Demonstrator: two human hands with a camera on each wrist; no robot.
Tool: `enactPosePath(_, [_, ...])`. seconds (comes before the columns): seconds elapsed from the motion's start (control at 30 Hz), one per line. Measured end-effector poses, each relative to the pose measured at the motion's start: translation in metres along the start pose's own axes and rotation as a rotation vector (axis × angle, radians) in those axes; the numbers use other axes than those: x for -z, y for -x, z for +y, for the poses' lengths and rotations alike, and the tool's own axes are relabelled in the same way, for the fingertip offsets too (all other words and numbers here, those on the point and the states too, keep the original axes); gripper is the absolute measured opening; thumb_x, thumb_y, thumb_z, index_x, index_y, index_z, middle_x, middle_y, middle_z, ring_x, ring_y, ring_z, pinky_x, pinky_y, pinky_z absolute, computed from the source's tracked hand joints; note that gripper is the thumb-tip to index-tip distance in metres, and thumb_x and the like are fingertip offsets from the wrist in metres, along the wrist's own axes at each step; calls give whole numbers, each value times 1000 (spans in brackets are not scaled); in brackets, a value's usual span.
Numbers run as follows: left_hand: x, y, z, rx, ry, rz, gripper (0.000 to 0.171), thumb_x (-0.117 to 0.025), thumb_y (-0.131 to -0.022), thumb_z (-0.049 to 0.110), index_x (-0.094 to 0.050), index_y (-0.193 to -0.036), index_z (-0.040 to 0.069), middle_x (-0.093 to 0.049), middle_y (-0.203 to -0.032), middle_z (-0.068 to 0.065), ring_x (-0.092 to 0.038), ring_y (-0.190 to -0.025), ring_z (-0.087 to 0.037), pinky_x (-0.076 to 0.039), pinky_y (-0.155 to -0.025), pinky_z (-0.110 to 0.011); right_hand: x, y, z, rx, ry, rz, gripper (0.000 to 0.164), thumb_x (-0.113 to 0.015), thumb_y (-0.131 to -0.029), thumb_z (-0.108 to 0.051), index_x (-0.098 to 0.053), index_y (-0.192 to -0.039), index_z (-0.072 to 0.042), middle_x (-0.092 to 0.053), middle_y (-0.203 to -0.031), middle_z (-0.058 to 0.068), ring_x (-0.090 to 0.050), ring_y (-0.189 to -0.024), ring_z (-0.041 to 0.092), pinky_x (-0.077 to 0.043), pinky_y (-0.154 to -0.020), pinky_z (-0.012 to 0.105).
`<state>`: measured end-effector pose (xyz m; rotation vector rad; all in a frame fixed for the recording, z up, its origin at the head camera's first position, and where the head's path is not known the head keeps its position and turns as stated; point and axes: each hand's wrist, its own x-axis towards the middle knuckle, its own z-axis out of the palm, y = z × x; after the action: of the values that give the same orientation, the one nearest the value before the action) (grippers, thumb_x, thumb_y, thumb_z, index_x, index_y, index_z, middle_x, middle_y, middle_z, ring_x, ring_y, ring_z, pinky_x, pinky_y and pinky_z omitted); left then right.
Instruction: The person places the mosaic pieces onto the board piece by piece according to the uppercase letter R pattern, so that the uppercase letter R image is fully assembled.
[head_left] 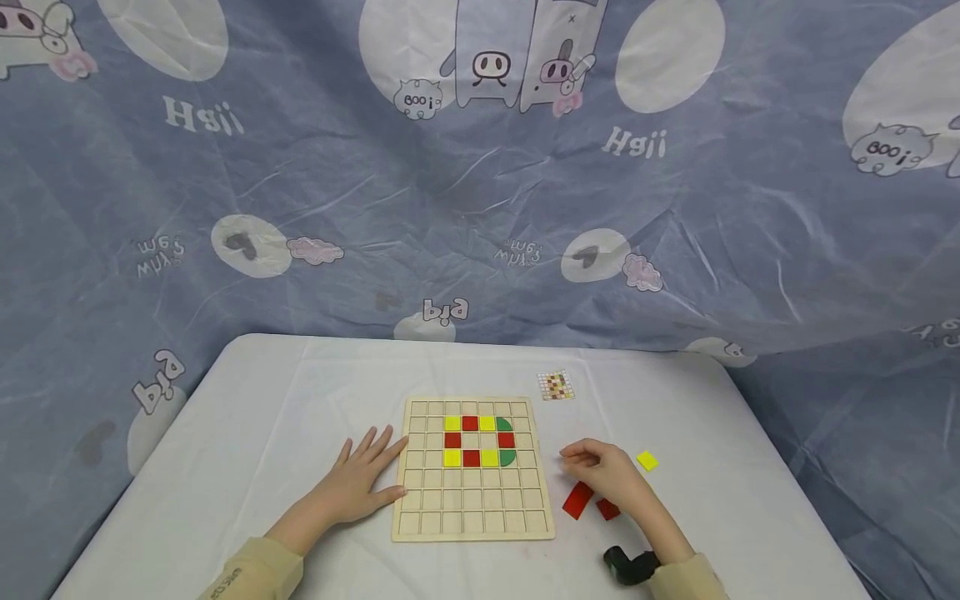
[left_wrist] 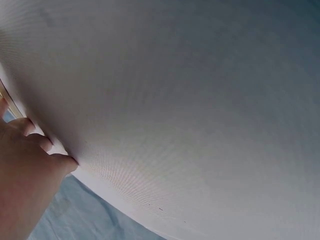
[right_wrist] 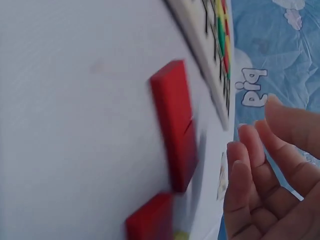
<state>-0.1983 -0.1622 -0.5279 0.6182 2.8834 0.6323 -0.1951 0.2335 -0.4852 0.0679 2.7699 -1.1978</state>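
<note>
A wooden grid board lies on the white table with yellow, red and rounded green tiles set in its upper middle cells, forming a ring. My left hand rests flat with fingers spread, its fingertips and thumb touching the board's left edge. My right hand hovers right of the board, fingers loosely bent and nothing between them; the right wrist view shows the thumb apart from the fingers. Red tiles lie under and in front of it, two of them touching end to end. Beyond the right hand is a loose yellow tile.
A small printed pattern card lies behind the board's right corner. A black, bent object sits by the right forearm at the front; its kind is unclear. A blue patterned cloth hangs behind the table.
</note>
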Motion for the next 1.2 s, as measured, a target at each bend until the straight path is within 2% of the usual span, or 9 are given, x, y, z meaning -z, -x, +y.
enactPosePath(0.2, [1,-2,1,8,0,-20,76,-60,-92,55,-34,-154,20,-24,-163,-14,-15,-151,-41,-9,-117,-70,4,13,14,-72,99,-23,30,-85,-74,-10,-72,-101,-9,-66,-88,-1,-58,-77,12,-50,-61,24])
enactPosePath(0.4, [2,-2,1,13,-5,-19,77,-60,-91,55,-34,-154,20,-24,-163,-13,-15,-151,-40,-9,-117,-70,-2,15,21,-63,160,-3,36,-89,-69,-9,-73,-101,-10,-62,-91,0,-54,-81,14,-48,-66,25])
enactPosePath(0.63, [3,-1,0,14,-10,-13,77,-60,-91,56,-35,-154,20,-25,-163,-14,-16,-151,-41,-9,-116,-70,-6,12,19,-70,158,-7,36,-88,-69,-9,-71,-101,-7,-61,-89,1,-56,-80,14,-53,-71,30])
enactPosePath(1.0, [1,0,-1,5,-5,-1,76,-60,-92,55,-35,-154,19,-26,-162,-15,-16,-151,-42,-9,-116,-71,-5,13,19,-99,129,-3,32,-87,-71,-9,-69,-98,-7,-60,-82,1,-52,-72,15,-48,-60,25])
enactPosePath(1.2, [-1,-1,-1,-1,-6,4,76,-59,-92,56,-35,-154,19,-26,-162,-15,-17,-151,-42,-10,-116,-71,-8,14,10,-53,56,54,25,-86,-72,-6,-69,-90,-10,-64,-77,-2,-56,-68,12,-46,-56,21])
